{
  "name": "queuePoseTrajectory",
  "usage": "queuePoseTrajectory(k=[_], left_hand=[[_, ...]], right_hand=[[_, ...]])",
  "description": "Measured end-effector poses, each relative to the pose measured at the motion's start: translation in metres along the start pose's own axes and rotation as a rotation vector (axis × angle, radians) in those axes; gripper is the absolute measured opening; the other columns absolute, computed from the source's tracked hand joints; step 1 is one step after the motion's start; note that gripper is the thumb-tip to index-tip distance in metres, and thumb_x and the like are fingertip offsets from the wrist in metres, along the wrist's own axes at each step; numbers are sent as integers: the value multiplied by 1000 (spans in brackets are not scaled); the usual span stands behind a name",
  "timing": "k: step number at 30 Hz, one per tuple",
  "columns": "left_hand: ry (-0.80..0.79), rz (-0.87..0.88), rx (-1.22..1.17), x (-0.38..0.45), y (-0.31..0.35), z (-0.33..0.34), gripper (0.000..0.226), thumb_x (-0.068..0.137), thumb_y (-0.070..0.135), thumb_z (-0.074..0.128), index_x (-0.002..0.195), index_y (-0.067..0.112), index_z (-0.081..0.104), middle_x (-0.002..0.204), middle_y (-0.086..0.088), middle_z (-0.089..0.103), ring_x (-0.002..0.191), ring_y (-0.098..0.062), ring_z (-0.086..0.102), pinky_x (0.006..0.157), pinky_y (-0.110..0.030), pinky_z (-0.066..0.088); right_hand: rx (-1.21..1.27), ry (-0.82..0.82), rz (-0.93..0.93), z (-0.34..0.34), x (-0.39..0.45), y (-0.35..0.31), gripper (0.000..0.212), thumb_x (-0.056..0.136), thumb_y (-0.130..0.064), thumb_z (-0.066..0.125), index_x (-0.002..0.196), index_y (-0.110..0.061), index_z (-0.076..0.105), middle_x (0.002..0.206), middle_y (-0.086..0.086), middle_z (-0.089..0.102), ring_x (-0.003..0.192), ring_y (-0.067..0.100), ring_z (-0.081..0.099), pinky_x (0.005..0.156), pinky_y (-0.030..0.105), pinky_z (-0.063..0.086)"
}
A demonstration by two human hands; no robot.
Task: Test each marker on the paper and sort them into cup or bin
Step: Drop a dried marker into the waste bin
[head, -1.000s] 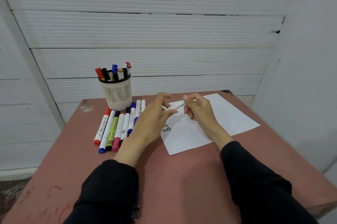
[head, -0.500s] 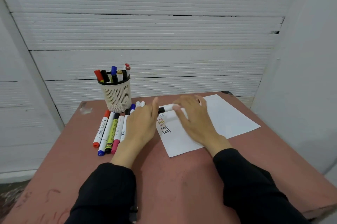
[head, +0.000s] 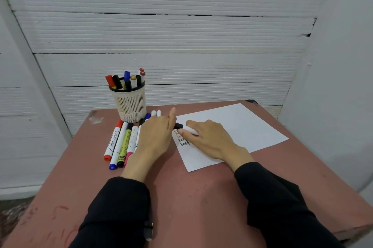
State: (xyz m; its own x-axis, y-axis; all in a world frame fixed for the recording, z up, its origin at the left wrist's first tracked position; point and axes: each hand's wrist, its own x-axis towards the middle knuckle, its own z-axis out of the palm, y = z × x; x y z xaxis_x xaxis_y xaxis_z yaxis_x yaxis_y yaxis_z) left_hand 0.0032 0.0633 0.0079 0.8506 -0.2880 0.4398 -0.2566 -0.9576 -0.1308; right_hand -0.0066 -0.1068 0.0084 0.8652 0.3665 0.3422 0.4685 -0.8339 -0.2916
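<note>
**Two hands lowered to the paper, marker about to be uncapped**

Two black sleeves (head: 121, 207) reached forward over the reddish worktop (head: 191, 197) nearest the camera. A second earlier both hands had been raised above the sheet with the marker between them; now they had dropped until they lay low over the paper's near-left corner. That suggested the test of this marker was only beginning, with capping, judging and sorting all left to do.

The right hand (head: 210, 138) lay palm down, its fingers (head: 182, 132) curled round the white barrel of the marker (head: 188, 129), which pointed left, its black end (head: 178, 126) towards the other hand. The left hand (head: 156, 136) stood on edge, thumb up; its fingers met that black end, though whether they pinched it was hidden behind the hand.

The paper (head: 238, 128) carried a short column of written test words (head: 182, 139) just below the marker. Left of the hands a row of markers (head: 121, 142) lay side by side on the worktop, partly covered by the left wrist. Beyond them stood the slotted cup (head: 131, 104), already holding several markers. No bin was visible.
</note>
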Motion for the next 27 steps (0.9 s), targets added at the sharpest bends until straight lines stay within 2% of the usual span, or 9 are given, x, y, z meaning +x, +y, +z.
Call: queuePoseTrajectory(k=[5, 8, 11, 13, 15, 18, 22, 25, 27], left_hand=[[-25, -6, 110, 1, 2, -4, 61, 97, 4, 36, 151, 7, 8, 115, -12, 48, 85, -23, 38, 53, -28, 25], [76, 24, 6, 2, -8, 3, 61, 86, -4, 55, 142, -2, 32, 92, -16, 56, 68, -23, 34, 46, -31, 23], [317, -49, -342, 3, -17, 0, 3, 88, 2, 62, 84, 1, 62, 54, -10, 48, 46, -23, 37, 43, -32, 29], [322, -319, -782, 4, -14, -5, 52, 103, 30, 38, 54, 12, 39, 48, -2, 36, 47, -17, 34, 50, -33, 28], [280, -453, -1071, 3, -14, -11, 54, 101, 42, 34, 58, 11, 40, 53, 1, 41, 51, -8, 38, 53, -22, 32], [129, -412, -1210, 2, -16, -7, 37, 97, 42, 47, 80, 10, 54, 68, 1, 59, 63, -3, 53, 66, -15, 43], [51, -398, -1245, 3, -20, 4, 17, 96, 29, 55, 97, 12, 58, 89, -5, 67, 81, -15, 64, 62, -13, 47], [47, -384, -1170, 0, -20, 3, 20, 98, 35, 50, 94, 17, 58, 92, -5, 68, 86, -20, 64, 51, -14, 49], [40, -347, -1120, -1, -20, 2, 22, 97, 39, 50, 96, 18, 58, 91, 1, 69, 85, -22, 65, 63, -23, 52]], right_hand=[[42, -95, 25, -2, 1, -4, 46, 98, -59, 32, 71, -24, 43, 58, -2, 49, 59, 18, 46, 57, 30, 33], [108, -112, 57, -5, -2, -3, 54, 96, -63, 32, 66, -19, 40, 56, -3, 42, 56, 18, 40, 55, 31, 29], [157, -85, 95, -7, -3, -1, 59, 94, -68, 30, 64, -17, 33, 58, -2, 38, 57, 17, 35, 57, 32, 28], [215, -53, 142, -10, -5, -1, 57, 94, -67, 30, 71, -16, 38, 63, -1, 42, 59, 16, 38, 59, 33, 31], [429, -34, 258, -13, -3, -1, 44, 97, -60, 33, 91, -18, 45, 70, -3, 49, 63, 14, 43, 62, 30, 35], [868, 22, 473, -14, 1, 7, 10, 102, -25, 33, 111, -23, 35, 80, 5, 52, 58, 13, 42, 54, 24, 36], [1440, 164, 514, -20, 4, 18, 32, 96, 2, 33, 105, -18, 56, 85, 12, 58, 63, 19, 53, 57, 27, 46], [1424, 215, 464, -16, 2, 24, 19, 97, -4, 50, 107, -15, 62, 95, 8, 69, 80, 20, 64, 73, 28, 51], [1241, 216, 492, -9, 2, 27, 11, 91, -13, 65, 100, -17, 60, 84, 1, 68, 76, 18, 59, 71, 27, 49]])
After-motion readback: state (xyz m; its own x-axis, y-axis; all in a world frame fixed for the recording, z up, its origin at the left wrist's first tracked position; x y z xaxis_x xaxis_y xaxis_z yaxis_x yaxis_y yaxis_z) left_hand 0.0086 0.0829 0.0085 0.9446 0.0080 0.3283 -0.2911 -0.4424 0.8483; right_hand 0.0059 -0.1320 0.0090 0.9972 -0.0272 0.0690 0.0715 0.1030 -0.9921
